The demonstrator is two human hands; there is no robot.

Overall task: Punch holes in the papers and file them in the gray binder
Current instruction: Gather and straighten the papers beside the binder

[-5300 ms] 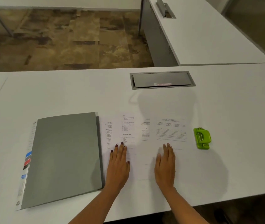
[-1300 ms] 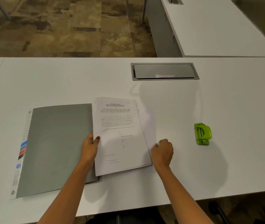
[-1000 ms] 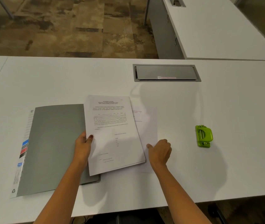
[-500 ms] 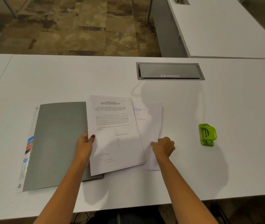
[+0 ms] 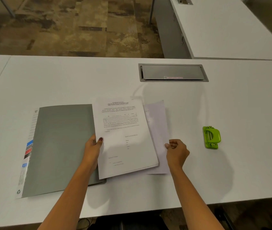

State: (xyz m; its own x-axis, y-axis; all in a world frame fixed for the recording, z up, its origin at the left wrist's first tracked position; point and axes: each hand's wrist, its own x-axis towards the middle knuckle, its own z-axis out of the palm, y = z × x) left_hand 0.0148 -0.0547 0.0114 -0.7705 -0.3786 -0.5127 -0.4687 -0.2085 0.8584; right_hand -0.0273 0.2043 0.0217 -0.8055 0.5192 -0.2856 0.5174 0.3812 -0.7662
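Note:
A closed gray binder point(image 5: 60, 146) lies flat on the white table, left of centre. My left hand point(image 5: 93, 149) holds a stack of printed papers point(image 5: 123, 138) by its left edge, thumb on top; the stack overlaps the binder's right edge. One more sheet point(image 5: 158, 130) sticks out from under the stack on the right, and my right hand point(image 5: 176, 151) pinches its right edge. A small green hole punch point(image 5: 211, 137) sits on the table to the right, apart from both hands.
A gray cable hatch point(image 5: 173, 73) is set into the white table point(image 5: 231, 105) behind the papers. A second white desk point(image 5: 223, 27) joins at the back right. The near table edge runs just below my forearms.
The spread-out sheets have been gathered into a stack in my left hand over the binder's edge. My right hand has lifted the edge of the last sheet slightly.

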